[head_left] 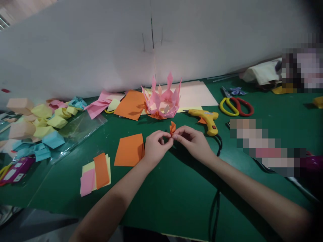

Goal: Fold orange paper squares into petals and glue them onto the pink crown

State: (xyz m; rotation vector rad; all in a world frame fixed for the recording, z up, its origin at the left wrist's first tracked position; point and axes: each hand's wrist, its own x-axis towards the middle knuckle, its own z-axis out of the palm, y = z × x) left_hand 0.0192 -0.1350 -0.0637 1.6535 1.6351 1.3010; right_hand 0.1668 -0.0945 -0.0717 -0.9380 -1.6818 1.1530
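Note:
Between my two hands, above the green table, is a small folded orange paper piece [172,128]. The thumb and fingers of my left hand [158,143] pinch it from the left. My right hand [193,139] pinches it from the right, its fingertips meeting those of the left. Its lower end is hidden by my fingers. Just beyond stands a pink folded-paper crown [163,99] with upright points and some orange at its base. Left of my left wrist lie square orange sheets [129,150]. A yellow hot glue gun [208,120] rests on its side beyond my right hand.
Red-and-yellow scissors [236,106] lie at the back right. Folded paper pieces [41,122] pile up on clear plastic at the left. Small paper strips [97,173] sit at front left. The glue gun's black cord [217,201] runs toward the front edge. A white wall [101,50] closes the back.

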